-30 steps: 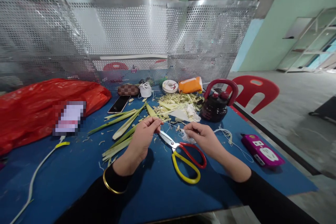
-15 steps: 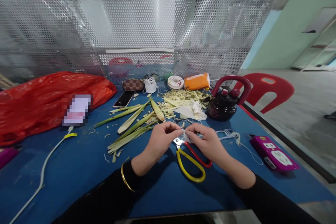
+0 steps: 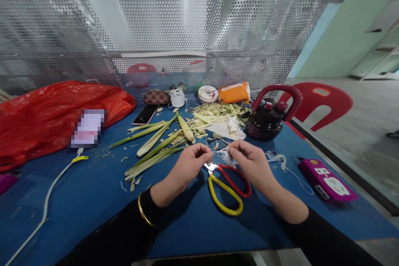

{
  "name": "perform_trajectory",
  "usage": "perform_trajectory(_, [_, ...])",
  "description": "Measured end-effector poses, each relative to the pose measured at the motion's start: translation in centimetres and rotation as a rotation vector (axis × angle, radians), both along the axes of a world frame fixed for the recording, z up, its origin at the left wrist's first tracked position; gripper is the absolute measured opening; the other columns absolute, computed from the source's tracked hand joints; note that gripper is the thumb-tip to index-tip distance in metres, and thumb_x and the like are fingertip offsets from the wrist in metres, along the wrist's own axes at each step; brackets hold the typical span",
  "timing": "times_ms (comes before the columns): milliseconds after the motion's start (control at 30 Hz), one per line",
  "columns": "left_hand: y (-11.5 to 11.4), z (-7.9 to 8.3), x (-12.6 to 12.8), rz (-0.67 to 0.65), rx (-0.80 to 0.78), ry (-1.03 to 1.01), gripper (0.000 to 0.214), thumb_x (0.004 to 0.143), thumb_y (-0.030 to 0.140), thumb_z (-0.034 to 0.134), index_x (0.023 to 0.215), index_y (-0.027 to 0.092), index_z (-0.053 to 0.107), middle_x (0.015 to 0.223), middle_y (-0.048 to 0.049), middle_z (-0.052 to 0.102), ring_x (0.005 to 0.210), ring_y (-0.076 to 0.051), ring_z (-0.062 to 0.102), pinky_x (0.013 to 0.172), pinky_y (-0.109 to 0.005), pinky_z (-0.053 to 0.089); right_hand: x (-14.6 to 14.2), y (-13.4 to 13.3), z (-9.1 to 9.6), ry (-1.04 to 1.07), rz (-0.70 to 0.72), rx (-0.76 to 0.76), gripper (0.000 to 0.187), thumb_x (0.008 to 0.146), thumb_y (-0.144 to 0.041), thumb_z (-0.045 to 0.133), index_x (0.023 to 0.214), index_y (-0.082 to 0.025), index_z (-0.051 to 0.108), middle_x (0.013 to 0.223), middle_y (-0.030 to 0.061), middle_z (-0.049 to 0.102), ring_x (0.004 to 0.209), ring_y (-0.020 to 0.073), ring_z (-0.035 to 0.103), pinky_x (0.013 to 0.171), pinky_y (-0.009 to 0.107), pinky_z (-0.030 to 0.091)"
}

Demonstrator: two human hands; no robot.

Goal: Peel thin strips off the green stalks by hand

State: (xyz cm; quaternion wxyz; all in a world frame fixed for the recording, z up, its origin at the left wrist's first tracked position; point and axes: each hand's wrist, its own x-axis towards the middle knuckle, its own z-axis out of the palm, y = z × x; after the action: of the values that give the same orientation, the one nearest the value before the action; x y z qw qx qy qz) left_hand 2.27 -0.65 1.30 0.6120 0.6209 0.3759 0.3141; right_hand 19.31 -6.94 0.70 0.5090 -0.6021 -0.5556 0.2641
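My left hand [image 3: 190,165] is closed in a pinch just above the scissors' blades. A little to the right, my right hand [image 3: 252,165] also pinches, with thumb and forefinger together. Fine white thread [image 3: 227,157] runs between the two hands and looks held at the fingertips, though its ends are too thin to make out. Below the hands, scissors [image 3: 225,208] with one yellow and one red handle lie on the blue table [image 3: 187,232]; their tips are hidden by my left hand. More loose thread [image 3: 277,158] lies right of my right hand.
Green leaf strips [image 3: 156,143] and a pile of shredded leaf [image 3: 215,114] lie beyond my hands. Around them are a dark kettle-shaped bottle [image 3: 264,126], a purple pack [image 3: 327,181], a phone [image 3: 146,114], a ribbon roll [image 3: 208,94], and a red plastic bag [image 3: 56,120]. A perforated metal screen [image 3: 149,16] stands behind.
My hands have moved apart, the left slightly left and the right slightly right, widening the gap with thread between them. The scissors stay on the table. The view has tilted slightly down.
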Motion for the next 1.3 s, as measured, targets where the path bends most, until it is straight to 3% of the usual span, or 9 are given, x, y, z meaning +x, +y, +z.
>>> perform_trajectory(200, [-0.2,0.0,0.0,-0.013,-0.014,-0.02,0.014,0.075,0.027,0.065,0.072,0.016,0.058,0.066,0.0023,0.055,0.065,-0.011,0.05,0.067,-0.025,0.039,-0.1,0.2,-0.3,0.157,0.152,-0.119,0.021,0.082,-0.038,0.06,0.088,-0.018,0.064,0.071,0.0001,0.06,0.062,0.0135,0.051,0.057,0.026,0.04])
perform_trajectory(400, [-0.1,0.2,-0.1,0.016,0.001,-0.017,0.014,0.074,0.028,0.067,0.073,0.016,0.06,0.067,0.0014,0.056,0.064,-0.012,0.051,0.066,-0.025,0.042,0.0,0.2,-0.4,0.038,0.136,-0.119,0.018,0.083,-0.034,0.058,0.074,-0.019,0.062,0.061,-0.0023,0.055,0.056,0.0121,0.047,0.054,0.025,0.038])
perform_trajectory(533, [0.4,0.0,-0.4,0.073,0.071,0.029,0.013,0.076,0.029,0.064,0.074,0.017,0.06,0.066,0.001,0.057,0.064,-0.013,0.052,0.065,-0.026,0.043,0.1,0.1,0.1,0.124,0.138,-0.138,0.021,0.085,-0.035,0.055,0.073,-0.019,0.057,0.061,-0.0019,0.055,0.059,0.0129,0.05,0.058,0.026,0.041])
perform_trajectory(633, [1.0,-0.5,-0.7,0.156,0.203,0.134,0.011,0.078,0.029,0.062,0.077,0.017,0.062,0.071,-0.0008,0.061,0.068,-0.015,0.055,0.068,-0.029,0.044,0.1,0.0,0.4,0.217,0.149,-0.146,0.022,0.085,-0.038,0.057,0.073,-0.019,0.056,0.063,-0.0019,0.055,0.061,0.0131,0.051,0.06,0.026,0.043])
perform_trajectory(800, [0.6,-0.1,-1.1,0.547,0.676,0.174,0.024,0.077,0.02,0.064,0.101,0.021,0.063,0.113,-0.008,0.061,0.11,-0.023,0.053,0.097,-0.035,0.038,0.0,0.0,0.3,0.255,0.1,-0.103,0.024,0.085,-0.039,0.058,0.074,-0.019,0.056,0.065,-0.0009,0.057,0.064,0.0141,0.054,0.066,0.028,0.045])
perform_trajectory(867, [-0.1,0.3,-0.9,0.535,0.753,0.16,0.011,0.081,0.023,0.062,0.091,0.021,0.065,0.101,-0.006,0.064,0.102,-0.021,0.057,0.095,-0.034,0.04,0.0,0.0,0.2,0.245,0.077,-0.084,0.023,0.086,-0.04,0.058,0.074,-0.019,0.057,0.066,-0.0002,0.058,0.065,0.0147,0.055,0.066,0.028,0.046])
perform_trajectory(1033, [-1.3,-0.1,0.2,0.205,0.35,0.157,0.013,0.073,0.031,0.071,0.079,0.02,0.071,0.076,-0.0027,0.07,0.074,-0.019,0.061,0.073,-0.03,0.046,-0.3,-0.2,-0.3,0.11,0.069,-0.022,0.019,0.087,-0.035,0.055,0.077,-0.02,0.059,0.068,0.0001,0.059,0.063,0.0145,0.054,0.061,0.027,0.045])
perform_trajectory(1167, [-1.1,-1.0,0.8,0.169,0.091,0.019,0.013,0.071,0.029,0.07,0.075,0.017,0.073,0.076,-0.0039,0.071,0.072,-0.018,0.062,0.071,-0.029,0.047,-0.6,-0.4,-0.3,-0.059,0.108,0.058,0.015,0.088,-0.029,0.053,0.077,-0.02,0.06,0.072,0.0011,0.062,0.067,0.0151,0.055,0.065,0.028,0.044])
perform_trajectory(1300, [-1.1,-0.9,0.7,0.177,0.081,-0.022,0.012,0.072,0.028,0.068,0.073,0.016,0.072,0.074,-0.0035,0.07,0.071,-0.016,0.061,0.072,-0.029,0.047,-0.6,-0.6,0.0,-0.075,0.141,0.088,0.02,0.088,-0.03,0.053,0.072,-0.02,0.06,0.07,0.0022,0.062,0.068,0.0164,0.055,0.065,0.029,0.044])
